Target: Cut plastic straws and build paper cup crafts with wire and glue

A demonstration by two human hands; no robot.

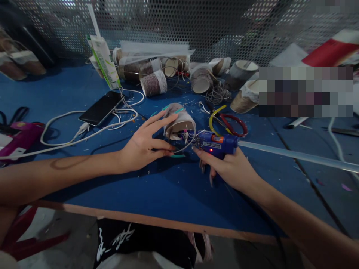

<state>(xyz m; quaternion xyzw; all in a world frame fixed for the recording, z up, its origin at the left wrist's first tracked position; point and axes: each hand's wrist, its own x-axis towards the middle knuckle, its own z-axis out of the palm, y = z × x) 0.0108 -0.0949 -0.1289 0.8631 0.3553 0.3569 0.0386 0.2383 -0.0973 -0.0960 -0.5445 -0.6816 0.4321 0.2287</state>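
A blue hot glue gun [224, 144] with a small red light is gripped in my right hand [237, 168]. A long clear glue stick [288, 152] sticks out of its back end. The gun's nozzle points into the open mouth of a cardboard tube [183, 121] wrapped in whitish cloth or paper. My left hand [146, 136] has its fingers around the tube, which lies tilted on the blue table. A thin cord loops from the tube's rim to my left fingers. Behind the gun lie scissors [220, 121] with yellow and red handles.
Several wrapped tubes [154, 83] stand and lie along the perforated metal screen [213, 30]. A phone [101, 108] with a white cable [63, 144] lies at left, near a drink carton [105, 61]. A purple glue gun [24, 140] rests at the far left. Tangled wire [218, 93] lies behind the scissors.
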